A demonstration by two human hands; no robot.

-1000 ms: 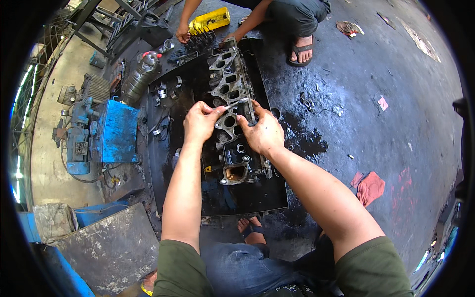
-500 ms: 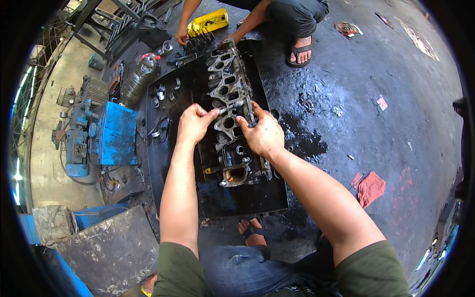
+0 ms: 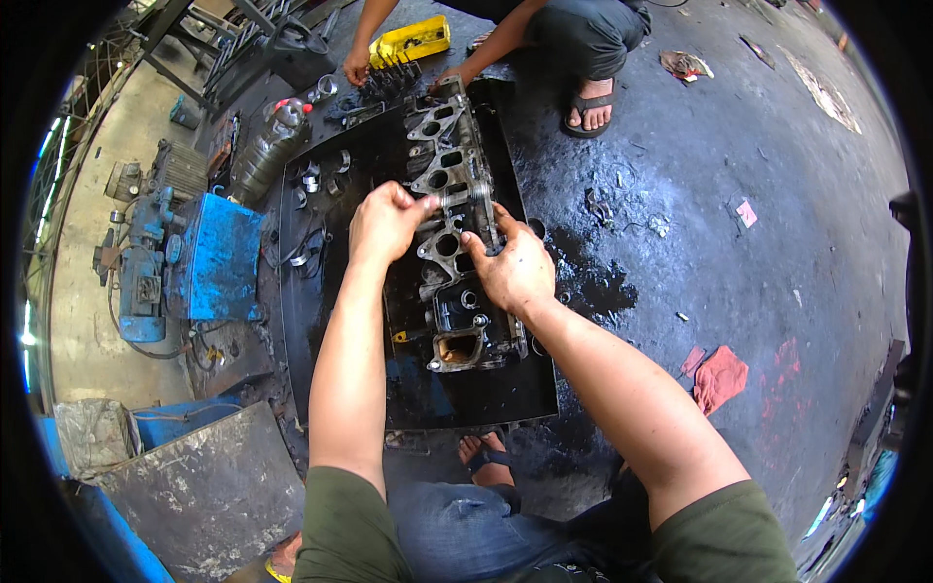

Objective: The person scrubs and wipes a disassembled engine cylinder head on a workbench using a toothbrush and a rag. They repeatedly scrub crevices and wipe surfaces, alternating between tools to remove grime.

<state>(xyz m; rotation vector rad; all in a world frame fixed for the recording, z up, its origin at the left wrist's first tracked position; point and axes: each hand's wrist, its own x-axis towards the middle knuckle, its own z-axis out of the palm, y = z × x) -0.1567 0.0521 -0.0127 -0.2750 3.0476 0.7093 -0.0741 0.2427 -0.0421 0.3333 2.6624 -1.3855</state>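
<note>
A long grey metal cylinder head [image 3: 448,243] with oval and round ports lies lengthwise on a black metal tray [image 3: 428,400]. My left hand [image 3: 382,223] is above its left edge, thumb and forefinger pinching a slim metal rod [image 3: 455,199] that points right across the head. The rod's far end looks ribbed; its exact kind is unclear. My right hand [image 3: 515,264] grips the head's right side, thumb on top and fingers over the outer edge, partly hidden.
Opposite, a crouching person's hand [image 3: 357,66] is at dark small parts beside a yellow cut-open container [image 3: 410,41]. Curved metal shells [image 3: 309,178] lie on the tray's left. A blue machine [image 3: 224,257] stands left; a red rag [image 3: 720,379] lies right on the oily floor.
My left hand and the rod have moved slightly away from me, up along the head. My right hand keeps its hold, and the whole view has shifted a little.
</note>
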